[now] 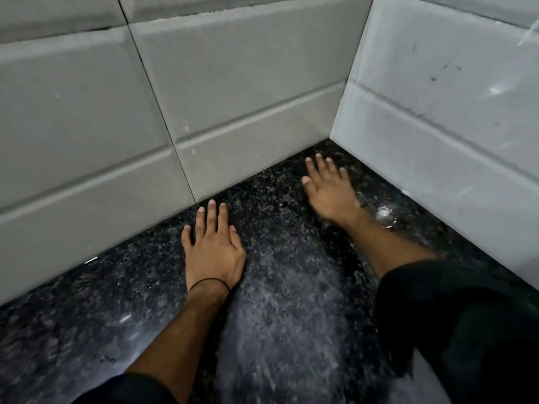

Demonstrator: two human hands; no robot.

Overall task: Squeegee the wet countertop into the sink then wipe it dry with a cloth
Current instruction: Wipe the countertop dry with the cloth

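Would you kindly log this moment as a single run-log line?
left hand: flat on countertop by back wall | right hand: flat on countertop in corner, blurred | tools: none held | countertop: glossy, looks wet

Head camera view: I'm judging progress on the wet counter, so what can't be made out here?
- Sink, squeegee, cloth: none in frame; head view's edges cut off the rest.
- Speckled black granite countertop: near part motion-blurred, wetness unclear.
- Stone beneath flat left hand and right hand: covered by palms.
- Lower-right counter: hidden by black sleeve.
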